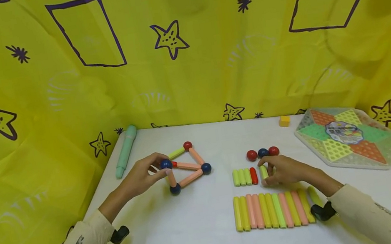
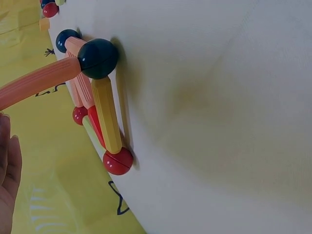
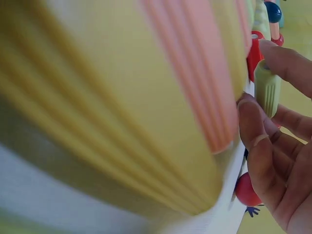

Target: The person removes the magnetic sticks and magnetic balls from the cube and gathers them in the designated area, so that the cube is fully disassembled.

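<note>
A frame of pink and yellow sticks joined by red and blue balls point(image 1: 187, 167) stands on the white table point(image 1: 198, 239). My left hand point(image 1: 160, 167) pinches its raised blue ball point(image 1: 165, 164). The left wrist view shows the frame's base up close, with a yellow stick point(image 2: 107, 114) between a blue ball point(image 2: 97, 58) and a red ball point(image 2: 117, 161). My right hand point(image 1: 265, 172) pinches a short light-green stick point(image 1: 263, 171) next to a row of short sticks point(image 1: 243, 177). In the right wrist view that green stick point(image 3: 267, 87) sits between finger and thumb.
A row of several long sticks point(image 1: 273, 210) lies near the front edge, below my right hand. Three loose balls point(image 1: 262, 153) sit behind it. A hexagonal board point(image 1: 345, 137) and a yellow cube point(image 1: 284, 121) are at the back right, a green marker point(image 1: 125, 151) at the back left. Yellow cloth hangs behind.
</note>
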A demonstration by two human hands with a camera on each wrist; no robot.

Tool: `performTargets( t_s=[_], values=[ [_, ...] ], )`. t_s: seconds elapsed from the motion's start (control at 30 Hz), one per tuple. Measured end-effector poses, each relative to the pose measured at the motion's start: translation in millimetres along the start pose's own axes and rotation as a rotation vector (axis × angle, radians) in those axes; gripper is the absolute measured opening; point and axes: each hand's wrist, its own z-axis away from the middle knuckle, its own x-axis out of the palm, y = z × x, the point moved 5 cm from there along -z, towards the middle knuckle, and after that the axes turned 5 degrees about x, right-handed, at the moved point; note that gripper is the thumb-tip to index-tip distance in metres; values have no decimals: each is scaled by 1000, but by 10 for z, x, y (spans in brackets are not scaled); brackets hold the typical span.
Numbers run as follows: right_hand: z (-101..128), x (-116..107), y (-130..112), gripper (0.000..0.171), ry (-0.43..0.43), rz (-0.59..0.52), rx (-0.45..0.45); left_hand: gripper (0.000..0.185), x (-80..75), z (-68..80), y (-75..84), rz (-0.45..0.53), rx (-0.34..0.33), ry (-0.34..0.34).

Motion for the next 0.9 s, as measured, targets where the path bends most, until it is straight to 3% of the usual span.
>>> performTargets(
  t_s=[0.53,0.9],
  values=[
    [-81,11,-78,57,-119,-48,93,35,-5,-3,2,-3,-6,-3],
    [-79,26,-69,57,-71,-47,73,39,-2,22,-8,-11,-8,-3]
  ],
)
